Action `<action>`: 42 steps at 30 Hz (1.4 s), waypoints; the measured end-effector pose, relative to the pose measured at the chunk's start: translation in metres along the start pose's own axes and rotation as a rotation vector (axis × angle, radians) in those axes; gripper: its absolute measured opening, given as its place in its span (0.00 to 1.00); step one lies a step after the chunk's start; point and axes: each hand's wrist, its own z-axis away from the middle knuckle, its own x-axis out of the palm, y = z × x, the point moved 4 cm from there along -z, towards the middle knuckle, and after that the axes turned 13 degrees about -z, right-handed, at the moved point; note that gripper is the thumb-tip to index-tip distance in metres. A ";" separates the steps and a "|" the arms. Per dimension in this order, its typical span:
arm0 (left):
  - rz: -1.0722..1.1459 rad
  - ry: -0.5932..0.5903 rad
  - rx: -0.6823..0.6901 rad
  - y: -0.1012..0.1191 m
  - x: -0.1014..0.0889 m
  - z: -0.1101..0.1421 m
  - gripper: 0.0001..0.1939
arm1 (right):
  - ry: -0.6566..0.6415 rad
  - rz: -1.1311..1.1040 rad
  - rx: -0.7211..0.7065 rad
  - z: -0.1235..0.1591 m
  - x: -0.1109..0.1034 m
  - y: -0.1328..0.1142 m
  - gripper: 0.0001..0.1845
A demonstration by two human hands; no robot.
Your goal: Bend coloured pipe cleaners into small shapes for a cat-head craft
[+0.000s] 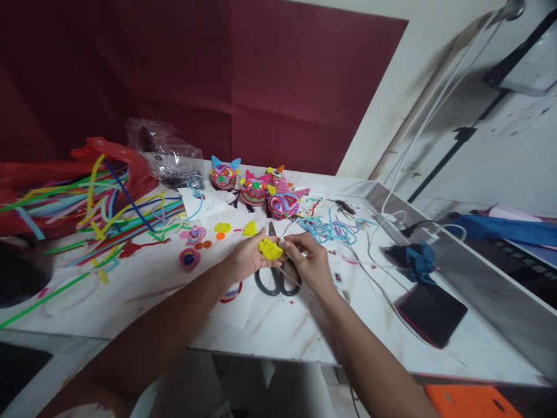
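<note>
A yellow piece of coiled pipe cleaner (pixel 270 249) lies across the fingers of my left hand (pixel 249 255), which grips its left side. My right hand (pixel 310 258) pinches at its right end with thumb and forefinger; a thin pale strand trails below that hand. Black-handled scissors (pixel 277 284) lie on the table just beneath both hands, blades pointing away from me. A smaller yellow triangular piece (pixel 249 229) sits just beyond my left hand. Yellow discs (pixel 223 227), orange discs (pixel 203 245) and pink coiled rounds (pixel 190 259) lie to its left.
Several colourful animal-face ornaments (pixel 255 190) stand at the back. Loose pipe cleaners (pixel 100 217) spill from a red plastic bag (pixel 143 168) on the left. Light blue cut strands (pixel 333 229) lie right of centre. Cables cross near a black flat case (pixel 433 313).
</note>
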 end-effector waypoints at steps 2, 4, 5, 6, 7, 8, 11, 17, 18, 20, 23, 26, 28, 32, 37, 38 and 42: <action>-0.067 -0.057 -0.038 -0.003 0.002 0.001 0.23 | -0.022 -0.040 0.081 -0.002 0.000 0.005 0.11; -0.134 -0.093 -0.049 -0.006 0.005 0.002 0.24 | -0.111 -0.066 0.149 -0.002 0.005 0.009 0.11; -0.159 -0.104 -0.051 -0.006 0.006 0.003 0.24 | -0.151 -0.082 0.176 -0.002 0.007 0.011 0.11; -0.177 -0.112 -0.054 -0.007 0.007 0.004 0.24 | -0.179 -0.111 0.205 -0.001 0.010 0.012 0.12; -0.187 -0.114 -0.060 -0.007 0.008 0.004 0.25 | -0.192 -0.156 0.243 -0.001 0.011 0.014 0.12; -0.191 -0.107 -0.065 -0.007 0.008 0.004 0.25 | -0.184 -0.215 0.291 0.000 0.012 0.016 0.13; -0.189 -0.062 -0.039 -0.005 0.005 0.003 0.23 | -0.083 -0.408 0.419 -0.001 0.008 0.020 0.15; -0.240 0.016 0.062 0.001 0.003 0.003 0.15 | -0.022 -0.564 0.484 -0.003 0.004 0.024 0.17; -0.249 0.012 0.061 0.001 0.004 0.004 0.16 | -0.022 -0.571 0.490 -0.003 0.004 0.026 0.17; -0.258 0.008 0.058 0.002 0.004 0.004 0.16 | -0.021 -0.574 0.496 -0.002 0.005 0.028 0.18; -0.266 0.020 0.049 0.002 0.004 0.005 0.15 | -0.027 -0.593 0.507 -0.001 0.006 0.030 0.19; -0.278 0.038 0.050 0.002 0.003 0.005 0.15 | -0.010 -0.607 0.510 -0.001 0.006 0.029 0.19; -0.290 0.047 0.057 0.002 0.003 0.005 0.14 | 0.011 -0.605 0.508 -0.001 0.006 0.027 0.19; -0.327 0.073 0.074 0.001 0.003 0.005 0.15 | -0.012 -0.606 0.535 -0.001 0.008 0.024 0.19; -0.374 0.069 0.050 0.001 0.004 0.006 0.15 | -0.010 -0.607 0.560 -0.002 0.008 0.023 0.21; -0.382 0.068 0.043 0.001 0.004 0.006 0.15 | 0.006 -0.599 0.556 -0.003 0.007 0.025 0.21; -0.398 0.062 0.038 0.001 0.004 0.006 0.15 | 0.035 -0.571 0.542 -0.003 0.005 0.030 0.20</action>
